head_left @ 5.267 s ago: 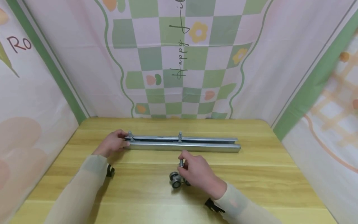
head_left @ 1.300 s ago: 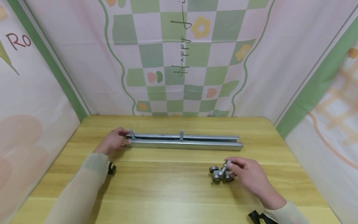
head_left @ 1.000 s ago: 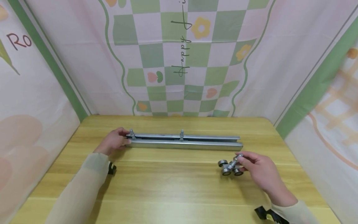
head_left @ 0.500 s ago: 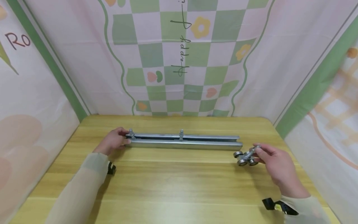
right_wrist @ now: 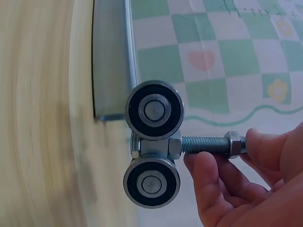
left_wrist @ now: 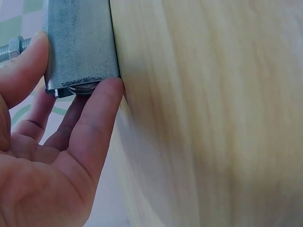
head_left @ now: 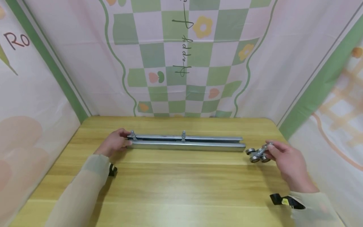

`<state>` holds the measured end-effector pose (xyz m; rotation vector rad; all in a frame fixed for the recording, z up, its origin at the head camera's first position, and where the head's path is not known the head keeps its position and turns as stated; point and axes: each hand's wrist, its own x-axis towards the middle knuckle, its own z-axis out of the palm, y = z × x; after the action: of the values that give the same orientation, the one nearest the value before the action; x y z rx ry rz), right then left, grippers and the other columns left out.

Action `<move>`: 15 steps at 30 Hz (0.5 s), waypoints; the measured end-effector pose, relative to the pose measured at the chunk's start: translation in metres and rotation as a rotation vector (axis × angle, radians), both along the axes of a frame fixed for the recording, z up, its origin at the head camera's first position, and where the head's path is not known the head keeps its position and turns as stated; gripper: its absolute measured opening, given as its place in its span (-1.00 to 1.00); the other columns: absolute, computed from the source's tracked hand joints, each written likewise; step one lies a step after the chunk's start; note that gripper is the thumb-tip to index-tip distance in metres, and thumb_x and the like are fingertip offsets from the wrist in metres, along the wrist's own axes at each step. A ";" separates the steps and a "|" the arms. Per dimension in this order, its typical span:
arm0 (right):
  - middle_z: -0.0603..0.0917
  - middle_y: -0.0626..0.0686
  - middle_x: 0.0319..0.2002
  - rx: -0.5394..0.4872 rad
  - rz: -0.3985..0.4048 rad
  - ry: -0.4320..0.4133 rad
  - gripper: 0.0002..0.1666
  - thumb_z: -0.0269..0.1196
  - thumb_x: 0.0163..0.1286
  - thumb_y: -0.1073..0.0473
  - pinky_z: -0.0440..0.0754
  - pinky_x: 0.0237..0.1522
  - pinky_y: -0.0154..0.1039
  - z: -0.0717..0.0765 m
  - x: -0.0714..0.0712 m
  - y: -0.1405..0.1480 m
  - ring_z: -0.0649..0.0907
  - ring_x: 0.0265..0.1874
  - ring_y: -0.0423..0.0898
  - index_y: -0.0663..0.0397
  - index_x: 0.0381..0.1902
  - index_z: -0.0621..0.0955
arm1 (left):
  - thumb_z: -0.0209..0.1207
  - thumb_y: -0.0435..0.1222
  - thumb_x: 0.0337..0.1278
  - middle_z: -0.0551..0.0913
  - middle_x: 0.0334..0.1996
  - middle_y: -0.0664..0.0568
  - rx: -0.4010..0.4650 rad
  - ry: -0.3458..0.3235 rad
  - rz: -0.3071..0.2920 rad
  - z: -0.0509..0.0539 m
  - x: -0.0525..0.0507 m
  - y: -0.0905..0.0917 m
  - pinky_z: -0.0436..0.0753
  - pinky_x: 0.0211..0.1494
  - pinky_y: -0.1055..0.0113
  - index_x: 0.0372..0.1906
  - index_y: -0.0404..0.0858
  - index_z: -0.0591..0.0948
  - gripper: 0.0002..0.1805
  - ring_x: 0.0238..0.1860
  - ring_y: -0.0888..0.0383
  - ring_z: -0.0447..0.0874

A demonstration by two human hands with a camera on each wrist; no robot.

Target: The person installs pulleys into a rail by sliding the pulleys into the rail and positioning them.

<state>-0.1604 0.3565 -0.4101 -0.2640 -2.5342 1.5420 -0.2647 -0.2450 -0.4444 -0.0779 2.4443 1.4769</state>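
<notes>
A long steel channel rail point(head_left: 187, 146) lies across the table, its open slot facing up. Two threaded bolts stand out of the slot, one at the left end point(head_left: 132, 135) and one near the middle point(head_left: 183, 136). My left hand point(head_left: 114, 143) holds the rail's left end; in the left wrist view the thumb is on one edge and a fingertip at the end's lower corner. With my right hand point(head_left: 292, 164) I pinch the bolt of a four-wheeled roller trolley point(head_left: 257, 155), tilted just off the rail's right end. In the right wrist view its wheels point(right_wrist: 154, 111) appear close to the rail end.
The wooden table point(head_left: 175, 189) carries the rail near its back edge. Printed cloth point(head_left: 181, 56) hangs behind and on both sides. A black strap device point(head_left: 287, 201) is on the right wrist, and another point(head_left: 112, 170) on the left.
My right hand has carried the trolley from in front of the rail's middle, rightward and then away from me, to beside the rail's right end. The left hand keeps its place on the rail.
</notes>
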 end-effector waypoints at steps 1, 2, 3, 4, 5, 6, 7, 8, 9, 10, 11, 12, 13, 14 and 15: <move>0.66 -0.30 -0.25 0.013 -0.012 -0.012 -0.44 0.14 0.55 0.09 0.65 -0.24 -0.39 0.000 -0.001 0.002 0.71 -0.29 -0.26 0.40 0.32 0.43 | 0.30 -0.41 0.20 0.40 0.25 -0.30 -0.001 0.000 0.001 0.000 0.000 0.000 0.63 0.01 0.06 0.20 -0.37 0.44 -0.51 0.08 -0.13 0.49; 0.66 -0.29 -0.25 0.021 -0.026 -0.024 -0.44 0.14 0.55 0.07 0.65 -0.25 -0.39 -0.001 -0.002 0.004 0.71 -0.29 -0.26 0.37 0.32 0.44 | 0.30 -0.41 0.20 0.40 0.26 -0.30 -0.002 0.000 0.001 0.000 0.000 0.001 0.63 0.02 0.06 0.21 -0.37 0.44 -0.51 0.08 -0.14 0.49; 0.66 -0.29 -0.24 0.031 -0.039 -0.036 -0.43 0.15 0.54 0.05 0.65 -0.26 -0.40 -0.001 -0.003 0.006 0.70 -0.29 -0.27 0.33 0.33 0.45 | 0.31 -0.41 0.20 0.40 0.26 -0.30 -0.002 -0.002 0.001 0.001 0.000 0.001 0.62 0.02 0.06 0.21 -0.37 0.44 -0.50 0.09 -0.14 0.49; 0.66 -0.29 -0.24 0.037 -0.047 -0.045 -0.43 0.15 0.54 0.04 0.65 -0.27 -0.40 -0.002 -0.004 0.009 0.70 -0.28 -0.27 0.31 0.33 0.45 | 0.31 -0.41 0.20 0.40 0.26 -0.30 -0.002 -0.003 0.001 0.001 0.000 0.001 0.62 0.03 0.06 0.21 -0.37 0.44 -0.50 0.09 -0.14 0.49; 0.66 -0.28 -0.23 0.044 -0.054 -0.053 -0.43 0.15 0.54 0.02 0.64 -0.28 -0.40 -0.003 -0.005 0.010 0.70 -0.28 -0.27 0.28 0.34 0.46 | 0.31 -0.41 0.19 0.40 0.26 -0.30 0.000 -0.003 0.001 0.001 0.000 0.001 0.62 0.03 0.06 0.22 -0.37 0.44 -0.49 0.09 -0.15 0.49; 0.67 -0.27 -0.22 0.049 -0.059 -0.055 -0.43 0.15 0.54 0.02 0.64 -0.28 -0.40 -0.003 -0.006 0.012 0.70 -0.28 -0.26 0.27 0.34 0.46 | 0.31 -0.41 0.19 0.40 0.26 -0.31 0.002 -0.003 0.002 0.001 0.000 0.001 0.63 0.03 0.06 0.22 -0.37 0.44 -0.49 0.09 -0.15 0.49; 0.68 -0.24 -0.20 0.054 -0.066 -0.059 -0.43 0.16 0.54 0.02 0.63 -0.27 -0.41 -0.004 -0.008 0.014 0.70 -0.27 -0.26 0.26 0.34 0.46 | 0.31 -0.41 0.19 0.40 0.26 -0.31 0.002 -0.001 0.002 0.001 0.000 0.001 0.63 0.02 0.06 0.22 -0.38 0.44 -0.49 0.09 -0.15 0.49; 0.70 -0.20 -0.18 0.068 -0.069 -0.060 -0.43 0.16 0.53 0.01 0.63 -0.27 -0.42 -0.005 -0.010 0.015 0.70 -0.27 -0.26 0.25 0.34 0.47 | 0.31 -0.41 0.19 0.40 0.26 -0.31 0.002 0.000 0.001 0.000 0.000 0.001 0.63 0.02 0.07 0.22 -0.38 0.44 -0.49 0.09 -0.15 0.49; 0.71 -0.14 -0.14 0.084 -0.073 -0.064 -0.43 0.16 0.53 0.00 0.63 -0.26 -0.42 -0.005 -0.012 0.016 0.70 -0.27 -0.26 0.23 0.34 0.47 | 0.31 -0.42 0.19 0.40 0.26 -0.31 0.002 0.004 0.001 0.000 0.000 0.000 0.63 0.01 0.07 0.22 -0.38 0.44 -0.49 0.08 -0.14 0.49; 0.71 -0.06 -0.09 0.092 -0.074 -0.065 -0.44 0.15 0.54 0.01 0.63 -0.26 -0.42 -0.006 -0.013 0.017 0.70 -0.26 -0.26 0.23 0.34 0.47 | 0.31 -0.42 0.18 0.41 0.26 -0.30 0.003 0.007 0.004 0.000 0.000 0.000 0.63 0.00 0.07 0.21 -0.37 0.44 -0.49 0.08 -0.14 0.49; 0.70 0.02 -0.03 0.110 -0.077 -0.071 -0.44 0.14 0.54 0.00 0.63 -0.25 -0.42 -0.007 -0.015 0.017 0.69 -0.26 -0.26 0.22 0.34 0.47 | 0.31 -0.42 0.18 0.41 0.25 -0.30 0.003 0.009 0.003 -0.001 0.000 -0.001 0.63 -0.01 0.08 0.21 -0.37 0.44 -0.50 0.07 -0.14 0.49; 0.68 0.10 0.02 0.120 -0.080 -0.075 -0.44 0.14 0.54 0.00 0.63 -0.25 -0.41 -0.008 -0.017 0.018 0.69 -0.25 -0.25 0.21 0.35 0.47 | 0.31 -0.42 0.18 0.41 0.25 -0.30 0.002 0.011 0.003 -0.001 0.000 -0.001 0.63 -0.01 0.08 0.20 -0.37 0.44 -0.50 0.07 -0.13 0.49; 0.66 0.17 0.05 0.144 -0.083 -0.078 -0.45 0.12 0.55 0.00 0.63 -0.28 -0.40 -0.009 -0.020 0.019 0.68 -0.26 -0.25 0.20 0.35 0.47 | 0.31 -0.41 0.18 0.41 0.25 -0.30 0.001 0.013 0.001 -0.001 -0.001 -0.002 0.63 -0.02 0.09 0.20 -0.37 0.44 -0.50 0.06 -0.13 0.49; 0.63 0.23 0.09 0.155 -0.083 -0.076 -0.45 0.11 0.56 0.00 0.64 -0.27 -0.39 -0.010 -0.022 0.019 0.68 -0.26 -0.25 0.20 0.35 0.47 | 0.31 -0.41 0.18 0.41 0.25 -0.30 0.002 0.013 0.000 -0.002 -0.001 -0.002 0.63 -0.02 0.09 0.20 -0.37 0.45 -0.50 0.06 -0.13 0.50; 0.61 0.27 0.11 0.160 -0.086 -0.081 -0.45 0.09 0.57 0.00 0.64 -0.27 -0.37 -0.011 -0.025 0.020 0.68 -0.25 -0.25 0.20 0.36 0.46 | 0.31 -0.41 0.18 0.41 0.25 -0.30 0.003 0.013 0.000 -0.002 -0.001 -0.002 0.63 -0.02 0.09 0.20 -0.37 0.45 -0.50 0.06 -0.13 0.50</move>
<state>-0.1853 0.3768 -0.4216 -0.4156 -2.6521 1.3147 -0.2658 -0.2472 -0.4463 -0.0676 2.4521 1.4852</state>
